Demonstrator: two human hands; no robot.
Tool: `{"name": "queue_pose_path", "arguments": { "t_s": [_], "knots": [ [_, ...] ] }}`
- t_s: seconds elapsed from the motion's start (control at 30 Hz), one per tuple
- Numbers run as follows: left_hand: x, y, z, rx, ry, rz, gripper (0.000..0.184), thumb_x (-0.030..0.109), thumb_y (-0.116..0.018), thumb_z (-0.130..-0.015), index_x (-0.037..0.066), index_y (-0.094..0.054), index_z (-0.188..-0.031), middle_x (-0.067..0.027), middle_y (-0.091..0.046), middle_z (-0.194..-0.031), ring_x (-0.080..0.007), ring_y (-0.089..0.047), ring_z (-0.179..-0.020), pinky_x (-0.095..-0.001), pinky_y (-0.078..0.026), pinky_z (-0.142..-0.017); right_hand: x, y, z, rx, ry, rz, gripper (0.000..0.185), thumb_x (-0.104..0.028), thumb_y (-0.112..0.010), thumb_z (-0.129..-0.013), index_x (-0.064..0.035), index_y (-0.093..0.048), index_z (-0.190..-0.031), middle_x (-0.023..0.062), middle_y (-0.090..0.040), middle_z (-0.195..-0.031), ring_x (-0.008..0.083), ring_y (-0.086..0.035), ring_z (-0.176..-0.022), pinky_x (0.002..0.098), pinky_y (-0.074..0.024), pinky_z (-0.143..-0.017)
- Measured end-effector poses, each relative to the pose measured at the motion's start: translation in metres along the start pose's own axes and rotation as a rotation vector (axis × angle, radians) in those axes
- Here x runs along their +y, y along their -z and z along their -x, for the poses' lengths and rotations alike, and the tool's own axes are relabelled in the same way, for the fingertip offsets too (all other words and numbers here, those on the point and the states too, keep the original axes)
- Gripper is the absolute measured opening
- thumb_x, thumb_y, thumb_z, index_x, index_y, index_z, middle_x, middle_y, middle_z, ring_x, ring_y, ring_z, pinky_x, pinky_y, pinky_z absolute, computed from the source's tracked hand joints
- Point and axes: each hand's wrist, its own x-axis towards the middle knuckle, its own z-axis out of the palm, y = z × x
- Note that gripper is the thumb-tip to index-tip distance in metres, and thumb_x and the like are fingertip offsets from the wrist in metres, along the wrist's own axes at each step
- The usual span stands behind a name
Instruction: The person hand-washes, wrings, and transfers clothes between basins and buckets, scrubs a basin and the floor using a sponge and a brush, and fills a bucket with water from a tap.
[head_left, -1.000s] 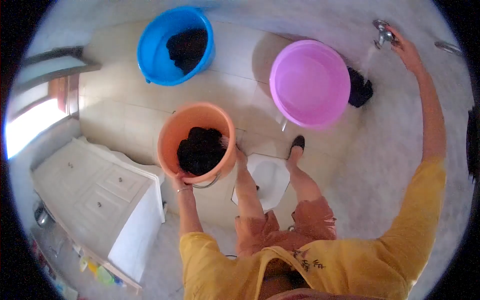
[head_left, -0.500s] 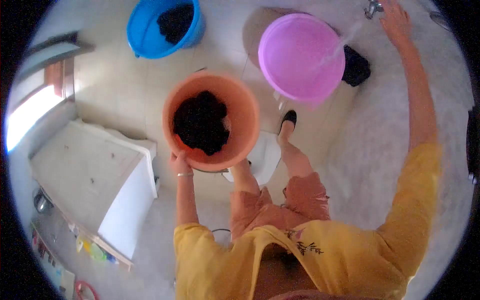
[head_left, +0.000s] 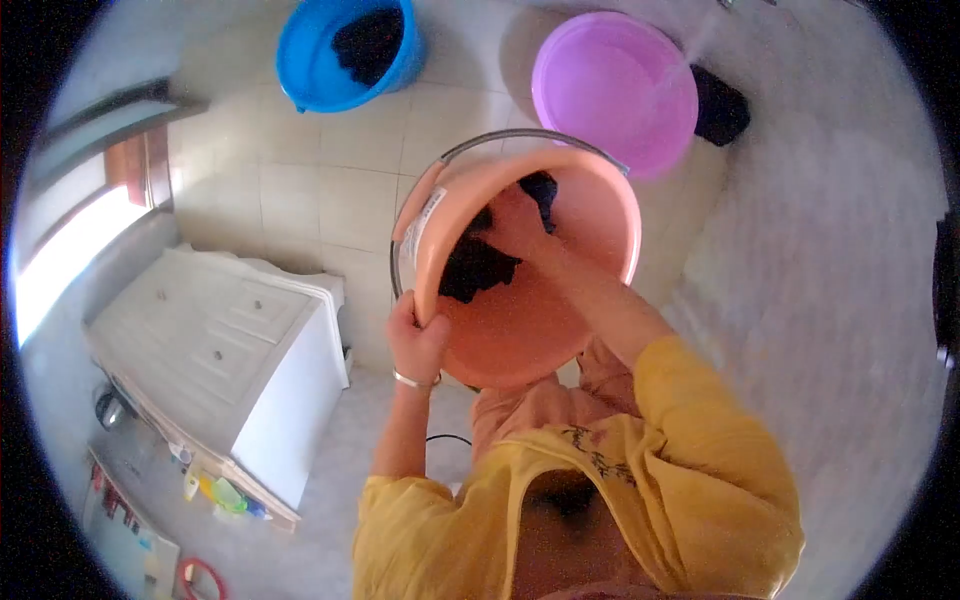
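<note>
An orange bucket (head_left: 520,340) is held up in front of my body, its opening tilted toward me and its dark handle along the far side. My left hand (head_left: 418,335) is closed on the bucket's near left rim. Inside, my right hand (head_left: 515,225) is closed on dark wet-looking cloth (head_left: 475,270), its fingertips partly hidden in the folds. Just beyond the bucket, a pink basin (head_left: 615,95) stands on the floor with a stream of water falling into it. The tap (head_left: 726,4) barely shows at the top edge.
A blue tub (head_left: 315,65) with another dark cloth (head_left: 368,48) stands at the far left. A dark bundle (head_left: 720,105) lies against the pink basin's right side. To my left is a white cabinet (head_left: 215,320), with bottles (head_left: 225,495) beside it.
My right hand has come from the tap down into the orange bucket and taken hold of the dark cloth. The bucket has moved right and tilted, my left hand still on its rim.
</note>
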Motion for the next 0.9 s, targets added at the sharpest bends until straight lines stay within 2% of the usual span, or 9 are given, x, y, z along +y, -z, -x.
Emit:
{"name": "queue_pose_path", "arguments": {
  "t_s": [0.17, 0.23, 0.33, 0.37, 0.47, 0.53, 0.6, 0.77, 0.9],
  "knots": [
    [-0.010, -0.018, -0.019, -0.044, 0.025, 0.231, 0.009, 0.003, -0.049, -0.059, -0.001, -0.048, -0.066, 0.0012, -0.042, -0.058, -0.0072, -0.037, -0.055, -0.0223, -0.035, -0.049, 0.016, 0.086, 0.021, -0.097, -0.177, -0.589, 0.027, 0.000, -0.055, -0.056, 0.0004, -0.055, -0.083, 0.0119, -0.056, -0.083, 0.0232, -0.052, -0.090, 0.0304, -0.0400, -0.079],
    [-0.008, -0.032, -0.028, -0.035, 0.018, 0.242, 0.009, 0.003, -0.050, -0.059, -0.001, -0.048, -0.066, 0.0014, -0.042, -0.058, -0.0070, -0.038, -0.055, -0.0227, -0.035, -0.049, 0.021, 0.118, 0.044, -0.194, -0.156, -0.678, 0.026, 0.000, -0.055, -0.055, 0.0004, -0.056, -0.081, 0.0114, -0.056, -0.084, 0.0216, -0.053, -0.088, 0.0291, -0.0395, -0.078],
    [-0.012, -0.046, -0.041, 0.019, 0.045, 0.277, 0.009, 0.003, -0.050, -0.059, -0.001, -0.049, -0.067, 0.0014, -0.044, -0.059, -0.0067, -0.039, -0.055, -0.0232, -0.037, -0.050, 0.035, 0.179, 0.073, -0.129, -0.011, -1.009, 0.030, -0.003, -0.057, -0.049, -0.0018, -0.057, -0.079, 0.0084, -0.058, -0.081, 0.0272, -0.052, -0.090, 0.0387, -0.0366, -0.084],
    [-0.014, -0.049, -0.044, 0.013, 0.088, 0.260, 0.010, 0.003, -0.050, -0.059, -0.001, -0.050, -0.068, 0.0016, -0.044, -0.059, -0.0065, -0.039, -0.055, -0.0225, -0.036, -0.050, 0.042, 0.179, 0.088, -0.029, -0.199, -1.154, 0.029, -0.019, -0.066, -0.052, -0.0028, -0.056, -0.074, 0.0109, -0.056, -0.084, 0.0256, -0.052, -0.087, 0.0361, -0.0362, -0.080],
    [-0.030, -0.059, -0.047, 0.023, 0.091, 0.234, 0.009, 0.002, -0.050, -0.060, 0.000, -0.050, -0.069, 0.0018, -0.045, -0.060, -0.0060, -0.039, -0.055, -0.0215, -0.036, -0.050, 0.057, 0.202, 0.102, 0.200, -0.202, -1.036, 0.029, -0.013, -0.061, -0.055, -0.0027, -0.056, -0.081, 0.0111, -0.055, -0.085, 0.0272, -0.049, -0.092, 0.0408, -0.0341, -0.085],
    [-0.042, -0.069, -0.052, 0.042, 0.063, 0.231, 0.008, 0.001, -0.050, -0.061, 0.000, -0.050, -0.069, 0.0019, -0.045, -0.060, -0.0059, -0.040, -0.055, -0.0211, -0.036, -0.049, 0.064, 0.233, 0.103, 0.256, 0.020, -1.167, 0.028, -0.017, -0.059, -0.060, -0.0041, -0.052, -0.084, 0.0103, -0.052, -0.085, 0.0259, -0.047, -0.092, 0.0407, -0.0327, -0.085],
    [-0.050, -0.069, -0.057, 0.101, 0.159, 0.402, 0.007, 0.000, -0.050, -0.061, 0.000, -0.050, -0.068, 0.0019, -0.047, -0.061, -0.0061, -0.041, -0.055, -0.0208, -0.037, -0.050, 0.050, 0.260, 0.100, 0.504, 0.024, -1.436, 0.029, -0.020, -0.055, -0.061, -0.0049, -0.049, -0.085, 0.0088, -0.048, -0.082, 0.0251, -0.045, -0.092, 0.0405, -0.0321, -0.085],
    [-0.070, -0.061, -0.057, 0.117, 0.200, 0.344, 0.010, -0.002, -0.050, -0.061, -0.001, -0.052, -0.071, -0.0016, -0.052, -0.067, -0.0081, -0.046, -0.059, -0.0220, -0.040, -0.054, 0.060, 0.283, 0.056, 0.641, 0.021, -0.835, 0.043, -0.025, -0.051, -0.056, -0.0022, -0.045, -0.092, 0.0101, -0.047, -0.094, 0.0260, -0.042, -0.098, 0.0359, -0.0317, -0.086],
    [-0.085, -0.053, -0.053, 0.166, 0.211, 0.310, 0.012, -0.002, -0.050, -0.062, -0.003, -0.053, -0.074, -0.0018, -0.052, -0.068, -0.0090, -0.047, -0.060, -0.0221, -0.040, -0.055, 0.106, 0.237, -0.012, 0.470, -0.114, -0.784, 0.036, 0.004, -0.049, -0.057, -0.0020, -0.054, -0.092, 0.0056, -0.051, -0.097, 0.0173, -0.046, -0.095, 0.0242, -0.0324, -0.085]
  ]
}}
